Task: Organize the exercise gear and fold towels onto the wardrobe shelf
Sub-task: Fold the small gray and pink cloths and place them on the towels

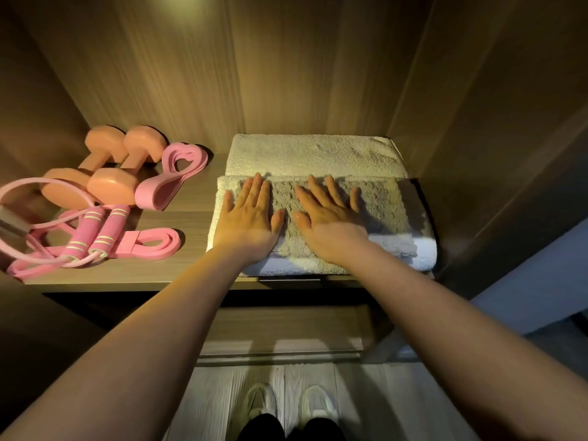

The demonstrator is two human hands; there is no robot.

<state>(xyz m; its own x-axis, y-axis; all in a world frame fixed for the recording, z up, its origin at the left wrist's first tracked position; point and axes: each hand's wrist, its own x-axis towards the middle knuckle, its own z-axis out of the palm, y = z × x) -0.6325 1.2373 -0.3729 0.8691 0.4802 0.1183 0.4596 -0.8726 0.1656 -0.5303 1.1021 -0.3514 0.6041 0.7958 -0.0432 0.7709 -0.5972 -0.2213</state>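
A folded grey towel [381,202] lies on top of a folded white towel [423,253] at the right front of the wardrobe shelf [191,275]. Behind them lies a second folded white towel [315,154]. My left hand [248,218] and my right hand [327,218] lie flat, side by side, on the grey towel with fingers straight and spread. On the shelf's left sit two pink dumbbells [105,167], a pink resistance band [171,176], a skipping rope with pink handles [92,230] and another pink band [152,243].
Wooden wardrobe walls close the shelf in at the back, left and right. A lower shelf or drawer front [280,332] sits below. My two shoes [286,405] stand on pale floorboards. A small grey object [9,222] lies at the far left.
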